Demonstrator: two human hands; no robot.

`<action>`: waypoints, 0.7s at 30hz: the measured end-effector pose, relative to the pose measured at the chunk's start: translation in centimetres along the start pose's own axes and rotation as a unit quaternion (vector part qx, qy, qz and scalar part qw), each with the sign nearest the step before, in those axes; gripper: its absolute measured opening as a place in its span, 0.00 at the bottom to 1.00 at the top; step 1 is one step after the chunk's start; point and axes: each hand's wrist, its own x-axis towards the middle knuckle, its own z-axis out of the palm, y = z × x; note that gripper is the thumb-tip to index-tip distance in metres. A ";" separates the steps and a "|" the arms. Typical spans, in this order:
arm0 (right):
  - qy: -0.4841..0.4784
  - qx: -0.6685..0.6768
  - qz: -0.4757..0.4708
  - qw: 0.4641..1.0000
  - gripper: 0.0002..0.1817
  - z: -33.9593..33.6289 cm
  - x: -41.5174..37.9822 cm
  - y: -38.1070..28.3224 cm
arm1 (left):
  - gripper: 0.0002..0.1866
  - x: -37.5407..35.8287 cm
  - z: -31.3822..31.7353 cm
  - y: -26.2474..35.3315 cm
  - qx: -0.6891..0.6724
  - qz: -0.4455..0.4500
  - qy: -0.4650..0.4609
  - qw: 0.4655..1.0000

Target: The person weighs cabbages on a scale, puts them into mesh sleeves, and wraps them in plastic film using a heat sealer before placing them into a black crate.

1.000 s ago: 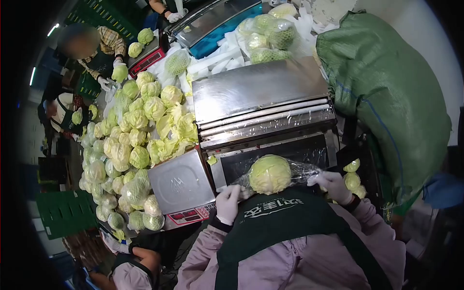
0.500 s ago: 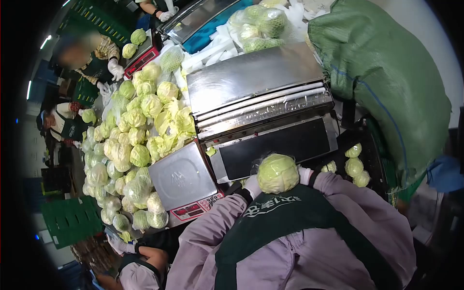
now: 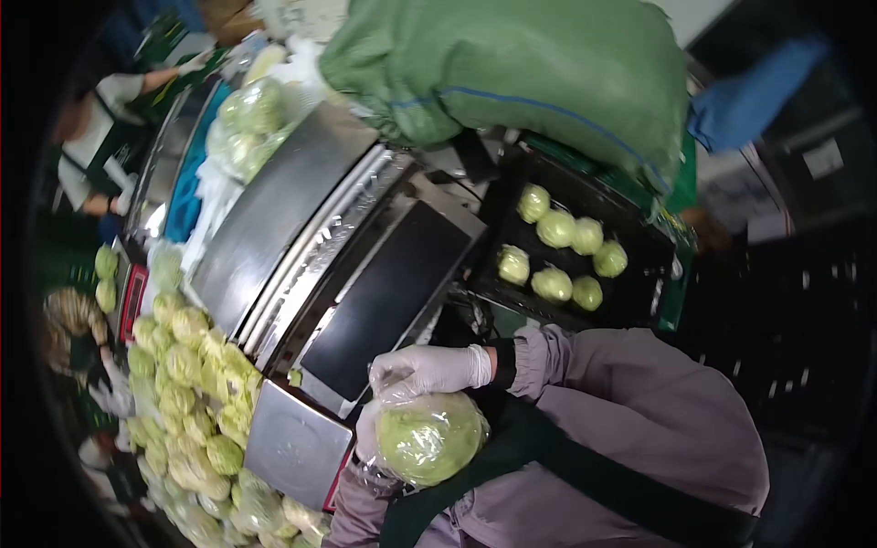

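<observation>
A round green cabbage in clear film (image 3: 431,438) is held close against the apron. My right hand (image 3: 425,370), in a white glove, lies over its top with the fingers pinched together on the film. At the cabbage's left side is my left hand (image 3: 367,433), also gloved, partly hidden by film and cabbage, its fingers pressed against it. Just beyond the hands lies the black plate (image 3: 388,292) of the steel wrapping machine (image 3: 283,210). A scale with a metal pan (image 3: 297,445) stands at the left.
Several wrapped cabbages sit in a black crate (image 3: 621,301) at the right. A big green sack (image 3: 548,73) lies behind it. Many cabbages (image 3: 187,402) are piled at the left. Co-workers (image 3: 100,137) stand beyond the table at the left.
The view has turned right, showing more of the crate. My right hand has moved from the cabbage's side to the film on top, and the cabbage is nearer the body.
</observation>
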 end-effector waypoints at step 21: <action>0.166 -0.028 -0.023 0.986 0.48 -7.1 -17.9 1.2 | 0.25 8.0 11.2 -4.0 0.226 0.121 0.117 0.960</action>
